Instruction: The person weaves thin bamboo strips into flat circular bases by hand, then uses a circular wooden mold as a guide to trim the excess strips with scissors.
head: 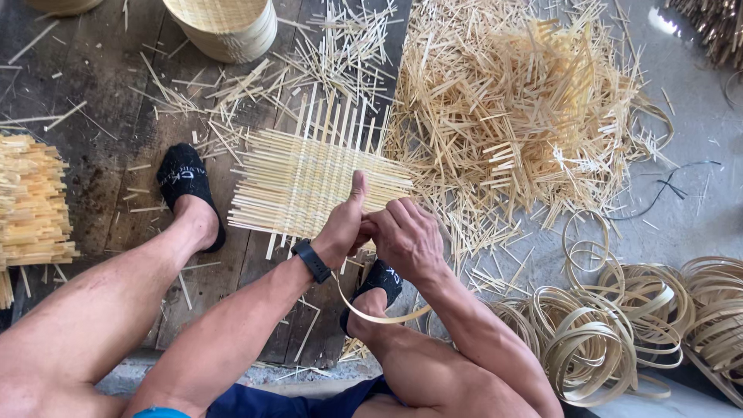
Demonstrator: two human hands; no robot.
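A flat woven mat [309, 174] of pale bamboo strips lies on the dark wooden boards between my feet, its loose ends sticking out on all sides. My left hand [344, 224], with a black watch on the wrist, grips the mat's near right edge, thumb raised. My right hand [404, 236] is closed right beside it on the same edge. A long curved bamboo strip [379, 316] hangs from my hands and loops down past my right foot.
A big heap of short bamboo offcuts [515, 108] lies to the right. Coiled bamboo hoops [611, 325] lie at lower right. Finished round baskets [228, 27] stand at the top. Stacked strips [27, 201] sit at left. My feet wear black slippers [184, 176].
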